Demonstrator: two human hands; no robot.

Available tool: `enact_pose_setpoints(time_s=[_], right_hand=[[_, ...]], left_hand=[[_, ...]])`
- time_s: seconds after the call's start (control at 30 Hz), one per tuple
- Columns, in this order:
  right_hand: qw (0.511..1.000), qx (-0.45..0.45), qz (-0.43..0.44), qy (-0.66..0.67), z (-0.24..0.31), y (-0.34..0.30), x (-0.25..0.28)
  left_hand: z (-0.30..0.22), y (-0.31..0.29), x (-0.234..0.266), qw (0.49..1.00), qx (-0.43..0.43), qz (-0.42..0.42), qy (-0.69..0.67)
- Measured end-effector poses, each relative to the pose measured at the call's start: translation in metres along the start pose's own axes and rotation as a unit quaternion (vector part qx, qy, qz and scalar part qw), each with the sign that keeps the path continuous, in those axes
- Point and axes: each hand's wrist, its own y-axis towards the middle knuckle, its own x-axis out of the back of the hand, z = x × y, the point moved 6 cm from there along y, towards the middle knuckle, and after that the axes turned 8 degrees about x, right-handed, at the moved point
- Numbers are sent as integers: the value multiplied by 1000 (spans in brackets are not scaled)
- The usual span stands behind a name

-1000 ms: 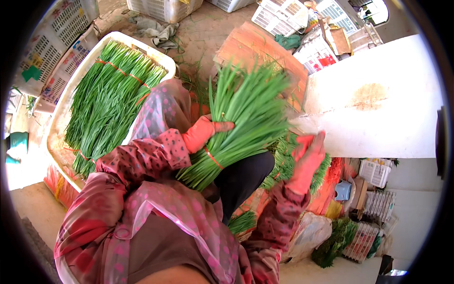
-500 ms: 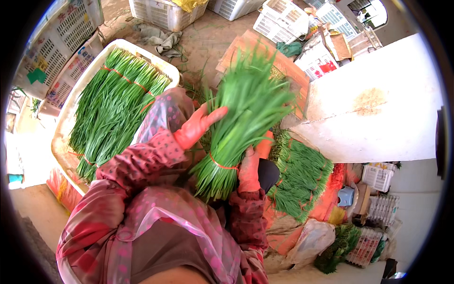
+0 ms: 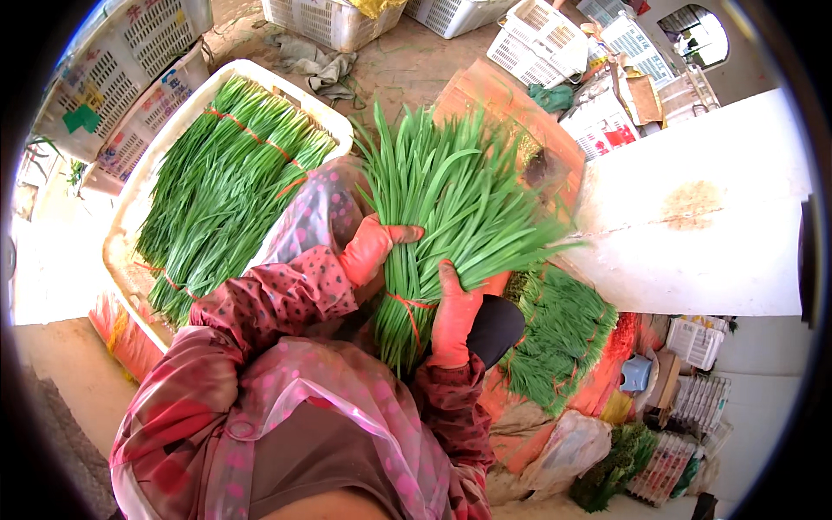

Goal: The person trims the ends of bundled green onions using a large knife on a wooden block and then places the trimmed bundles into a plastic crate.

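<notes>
A bunch of chives is held over the person's lap, between the knees, its leaf tips fanning away from the body and its cut ends pointing back toward it. A red tie circles the bunch near the cut ends. The left hand, in an orange-red glove, has its grip around the bunch's left side, thumb laid across the leaves just above the tie. The right hand, gloved alike, has its grip on the right side beside the tie, thumb pointing up along the leaves; the fingers behind the bunch are hidden. Near the left knee stands a white plastic tray filled with tied chive bundles. To the right, past the dark-trousered right knee, more chives lie in a pile on orange sheeting. Beyond the leaf tips is an orange board, with a large white panel to its right. Farther out, a grey cloth lies on the floor near white slatted crates.
</notes>
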Motion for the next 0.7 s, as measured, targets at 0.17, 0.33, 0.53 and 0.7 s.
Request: enact_pose_setpoints(time_s=[0.17,0.33,0.53,0.7], right_hand=[[987,-36,157,-22,6,2,9],[979,-47,186,63,-8,21,42],[986,94,117,-78,29,33,-8],[986,-136,-52,84,-75,33,23]], left_hand=[[-2,-1,1,999,10,15,-28],[-8,7,-12,993,77,75,-52],[-2,23,-24,992,-22,-17,123],[31,54,12,992,78,-22,98]])
